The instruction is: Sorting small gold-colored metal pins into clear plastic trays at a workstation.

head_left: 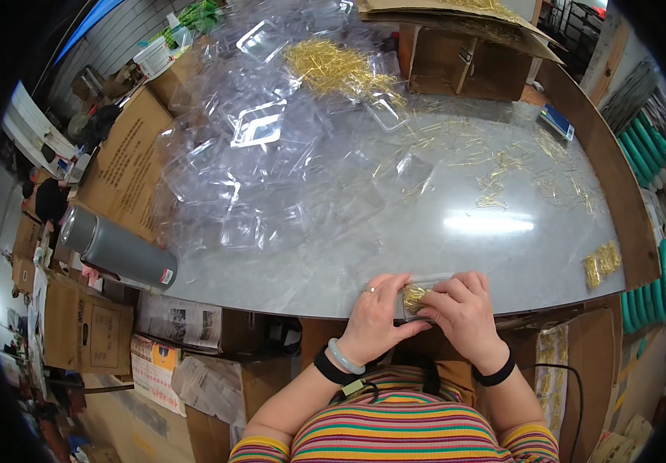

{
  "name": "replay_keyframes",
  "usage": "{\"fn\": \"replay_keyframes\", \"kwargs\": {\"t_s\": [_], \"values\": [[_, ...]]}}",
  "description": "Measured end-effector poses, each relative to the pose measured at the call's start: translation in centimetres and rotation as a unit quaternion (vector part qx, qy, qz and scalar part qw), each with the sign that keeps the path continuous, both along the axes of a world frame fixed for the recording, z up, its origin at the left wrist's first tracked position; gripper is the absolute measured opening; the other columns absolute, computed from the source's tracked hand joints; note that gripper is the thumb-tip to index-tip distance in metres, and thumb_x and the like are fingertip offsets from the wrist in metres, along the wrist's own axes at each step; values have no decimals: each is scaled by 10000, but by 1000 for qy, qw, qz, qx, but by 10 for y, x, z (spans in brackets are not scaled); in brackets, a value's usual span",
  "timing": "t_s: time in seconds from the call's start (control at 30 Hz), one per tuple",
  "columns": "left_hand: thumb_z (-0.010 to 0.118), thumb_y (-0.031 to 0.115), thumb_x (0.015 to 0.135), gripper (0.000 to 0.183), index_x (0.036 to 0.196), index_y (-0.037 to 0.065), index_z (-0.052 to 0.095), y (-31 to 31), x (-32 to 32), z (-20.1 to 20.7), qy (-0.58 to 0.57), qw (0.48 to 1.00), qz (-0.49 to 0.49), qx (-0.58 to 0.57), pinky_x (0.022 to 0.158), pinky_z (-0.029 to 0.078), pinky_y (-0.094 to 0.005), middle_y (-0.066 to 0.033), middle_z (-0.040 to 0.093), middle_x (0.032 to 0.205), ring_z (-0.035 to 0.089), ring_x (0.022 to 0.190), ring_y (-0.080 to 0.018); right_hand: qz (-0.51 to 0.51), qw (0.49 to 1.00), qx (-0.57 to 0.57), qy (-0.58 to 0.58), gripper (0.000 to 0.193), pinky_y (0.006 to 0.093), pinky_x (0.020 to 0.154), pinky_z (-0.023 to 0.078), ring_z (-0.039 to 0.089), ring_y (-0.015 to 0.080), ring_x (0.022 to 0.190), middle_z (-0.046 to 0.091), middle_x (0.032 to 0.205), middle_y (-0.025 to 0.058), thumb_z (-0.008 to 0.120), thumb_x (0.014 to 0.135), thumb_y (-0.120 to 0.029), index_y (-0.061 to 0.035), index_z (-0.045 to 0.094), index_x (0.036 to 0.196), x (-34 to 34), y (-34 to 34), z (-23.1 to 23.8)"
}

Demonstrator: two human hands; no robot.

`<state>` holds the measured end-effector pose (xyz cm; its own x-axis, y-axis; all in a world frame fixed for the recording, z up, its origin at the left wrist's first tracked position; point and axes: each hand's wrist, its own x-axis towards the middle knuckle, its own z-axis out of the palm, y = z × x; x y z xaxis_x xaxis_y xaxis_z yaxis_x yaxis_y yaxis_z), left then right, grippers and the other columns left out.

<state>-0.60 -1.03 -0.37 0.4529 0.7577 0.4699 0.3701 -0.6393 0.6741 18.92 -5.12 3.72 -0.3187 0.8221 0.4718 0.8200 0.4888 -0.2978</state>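
At the table's near edge, a small clear plastic box (410, 311) with thin gold pins (414, 295) in it sits between my two hands. My left hand (377, 318) closes on the box's left side, thumb toward the near edge. The fingers of my right hand (460, 305) are bent over the box's right part, at the gold pins, and hide some of it. Ahead on the grey table (302, 278) lies a big heap of empty clear plastic boxes (263, 170), with a pile of gold pins (337, 68) on top.
Loose gold pins (495, 181) are scattered on the right half. Packed gold pins (602, 264) stand by the right edge, a small blue box (556, 123) farther back. A grey bottle (121, 248) stands left. Cardboard boxes (464, 62) are at the back and below the table.
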Motion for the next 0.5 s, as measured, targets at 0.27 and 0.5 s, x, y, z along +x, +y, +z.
{"fn": "replay_keyframes", "kwargs": {"t_s": [0.27,0.5], "values": [[924,283,670,948,1395,0,383,-2,1,-7,11,999,17,-34,1003,456,-449,-173,648,1220,577,1170,-373,-1,999,36,36,393,430,968,418,607,250,1117,679,1148,30,686,784,-59,-104,660,1174,-17,11,-9],[911,260,687,909,1389,-2,397,-2,0,-6,14,1000,11,-8,1012,451,-448,-151,646,1232,573,1167,-365,19,999,34,16,346,428,975,420,619,241,1068,693,1079,34,677,757,-60,-101,685,1101,-14,-2,-10]]}}
